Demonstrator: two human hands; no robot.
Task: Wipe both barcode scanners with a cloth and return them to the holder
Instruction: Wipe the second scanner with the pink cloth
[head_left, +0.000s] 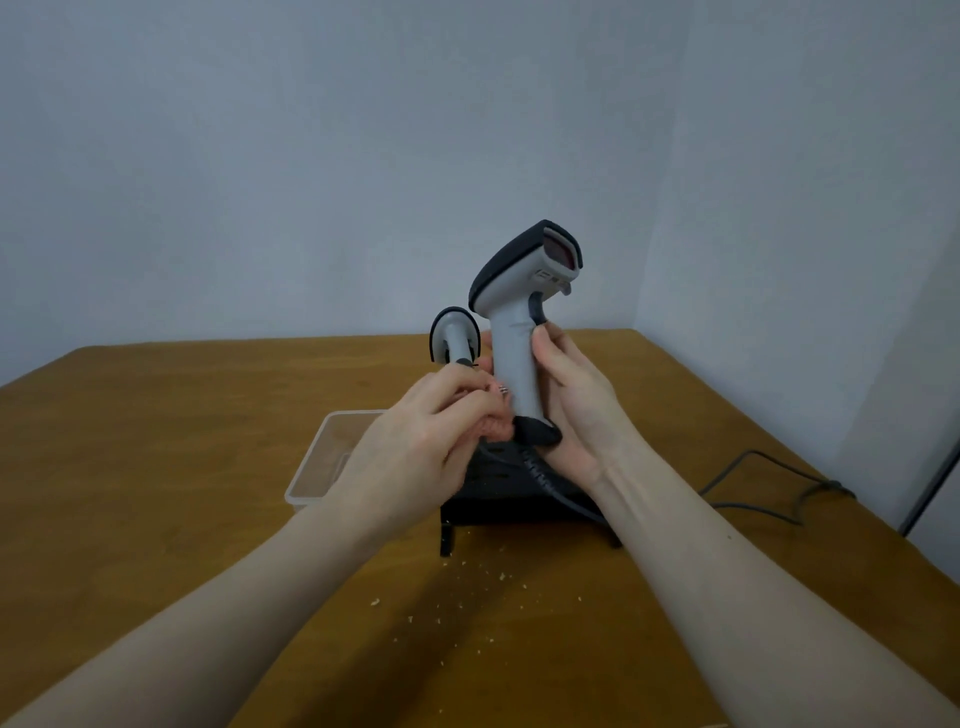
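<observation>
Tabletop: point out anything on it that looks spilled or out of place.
Pale crumbs lie scattered over the wooden table just in front of the black holder, like spilled debris. A dark cable also trails loosely across the right side. Otherwise nothing stands out.

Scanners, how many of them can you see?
2. One scanner is held upright off the holder by the right hand. The other scanner stands behind the left hand, partly hidden.
</observation>
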